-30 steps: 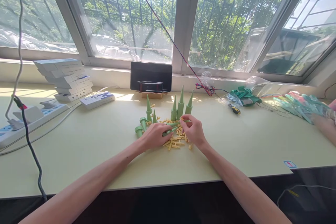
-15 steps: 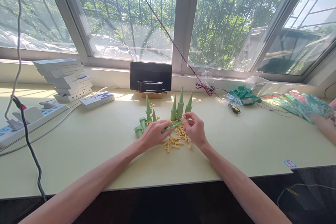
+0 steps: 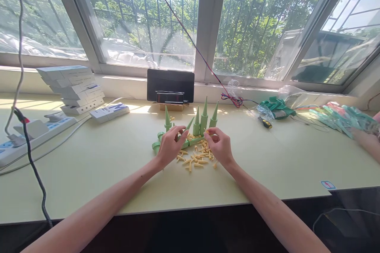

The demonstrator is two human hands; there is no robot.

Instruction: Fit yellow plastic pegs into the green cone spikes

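Note:
My left hand (image 3: 170,142) is closed on a green cone (image 3: 189,123), its tip pointing up and to the right. Between thumb and fingertips of my right hand (image 3: 219,144) is a small yellow peg (image 3: 206,131), mostly covered by the fingers. Just behind the hands stand tall green cone-topped pieces (image 3: 204,116), and another green cone (image 3: 167,118) stands to the left. More green pieces (image 3: 155,147) lie beside my left hand, partly hidden by it. A green piece (image 3: 194,141) lies on the table between the hands. Loose yellow pegs (image 3: 197,160) are scattered in front of it.
A dark tablet (image 3: 170,79) leans by the window. Stacked white boxes (image 3: 77,89) and a power strip (image 3: 38,138) are at left. Rightward lie a yellow-black tool (image 3: 265,122), green plastic bags (image 3: 276,107) and another person's blurred hand (image 3: 366,140). The table's front edge is near.
My left hand has shifted slightly left and lifted a green cone, which now points upward. The right hand stays nearly in place with the yellow peg.

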